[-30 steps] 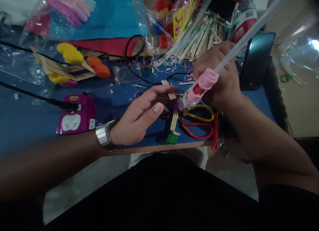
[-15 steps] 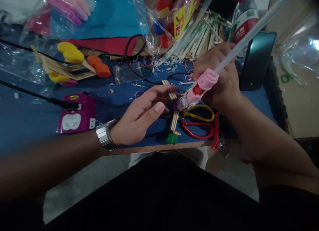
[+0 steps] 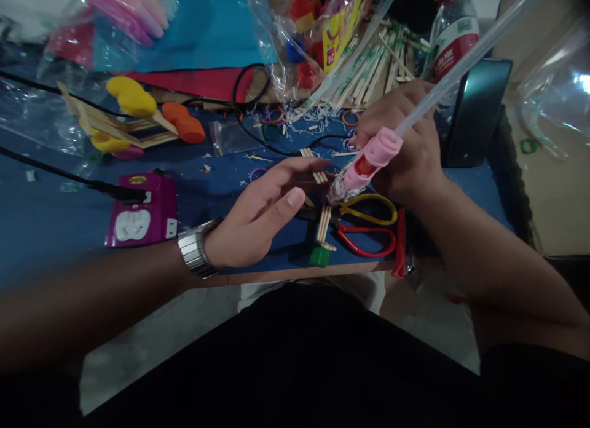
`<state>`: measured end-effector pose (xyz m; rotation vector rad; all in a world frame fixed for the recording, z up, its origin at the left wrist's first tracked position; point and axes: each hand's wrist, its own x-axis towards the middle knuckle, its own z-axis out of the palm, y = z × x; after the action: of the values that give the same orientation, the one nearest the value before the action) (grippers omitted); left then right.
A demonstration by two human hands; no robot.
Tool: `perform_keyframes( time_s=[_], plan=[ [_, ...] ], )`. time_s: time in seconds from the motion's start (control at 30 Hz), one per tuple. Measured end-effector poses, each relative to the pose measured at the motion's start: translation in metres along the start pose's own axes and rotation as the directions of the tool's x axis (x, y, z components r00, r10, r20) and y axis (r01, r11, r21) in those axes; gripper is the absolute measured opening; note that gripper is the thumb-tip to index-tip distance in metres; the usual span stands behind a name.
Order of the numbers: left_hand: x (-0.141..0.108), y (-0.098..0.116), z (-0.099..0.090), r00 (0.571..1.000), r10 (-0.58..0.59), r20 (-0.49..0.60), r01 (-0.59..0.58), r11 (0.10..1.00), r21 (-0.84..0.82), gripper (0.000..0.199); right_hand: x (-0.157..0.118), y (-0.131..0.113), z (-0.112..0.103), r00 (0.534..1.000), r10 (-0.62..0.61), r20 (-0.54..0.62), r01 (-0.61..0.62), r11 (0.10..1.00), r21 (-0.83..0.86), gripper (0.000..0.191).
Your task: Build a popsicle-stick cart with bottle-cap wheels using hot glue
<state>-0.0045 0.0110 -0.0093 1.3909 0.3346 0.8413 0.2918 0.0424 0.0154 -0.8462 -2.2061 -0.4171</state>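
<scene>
the pink glue gun (image 3: pixel 375 154), as it appears to be, sits in the right hand (image 3: pixel 410 145), whose fingers are curled in round it from behind; the grip itself is hidden. its whitish, crusted tip points down at the stick frame (image 3: pixel 324 222), and a long translucent rod (image 3: pixel 470 59) runs out of its back. the left hand (image 3: pixel 258 216) is half spread, thumb well apart from the fingers, a finger crossing in front of the upper sticks; whether it presses or pinches them i cannot tell. the frame is over the blue surface (image 3: pixel 286 246), a green block (image 3: pixel 319 256) at its near end and scissors (image 3: pixel 346 213) just beside.

the gun should be light and stiff, best held by its grip, clear of a tip that may be hot; the rod probably flexes. the thin sticks look rigid but easily snapped, so a gentle pinch along the bundle suits them.

the yellow packet (image 3: pixel 338 31) shows what looks like an upside-down 24; the bottle (image 3: pixel 456 43) has a red label with pale characters too blurred to read
</scene>
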Motion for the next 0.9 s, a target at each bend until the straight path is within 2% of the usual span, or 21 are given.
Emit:
perform_keyframes(
  time_s=[0.17, 0.37, 0.57, 0.77, 0.9],
  plan=[
    [0.0004, -0.0005, -0.0003, 1.0, 0.007, -0.004, -0.007, 1.0, 0.004, 0.049, -0.0003, 0.0004, 0.0, 0.999, 0.018, -0.028, -0.018, 1.0, 0.003, 0.009],
    [-0.0002, 0.0037, 0.0001, 0.999, -0.047, -0.005, 0.047, 0.999, -0.009, 0.049, -0.0015, 0.0038, -0.0038, 1.0, 0.011, 0.001, -0.011, 1.0, -0.001, 0.013],
    [-0.0005, 0.001, -0.0009, 1.0, -0.02, 0.001, 0.02, 1.0, -0.016, 0.048, 0.001, 0.0014, -0.0053, 1.0, 0.005, -0.01, -0.005, 1.0, -0.022, 0.014],
    [-0.0005, 0.0005, -0.0006, 0.999, -0.048, 0.005, 0.048, 0.998, -0.045, 0.049, 0.0032, -0.0003, -0.0053, 0.999, -0.017, -0.036, 0.018, 1.0, 0.017, 0.028],
    [-0.0006, 0.0016, 0.0003, 0.999, -0.052, -0.011, 0.052, 0.998, -0.029, 0.05, 0.0017, -0.0006, -0.0038, 1.0, 0.009, -0.029, -0.008, 1.0, 0.028, 0.024]
  ],
)
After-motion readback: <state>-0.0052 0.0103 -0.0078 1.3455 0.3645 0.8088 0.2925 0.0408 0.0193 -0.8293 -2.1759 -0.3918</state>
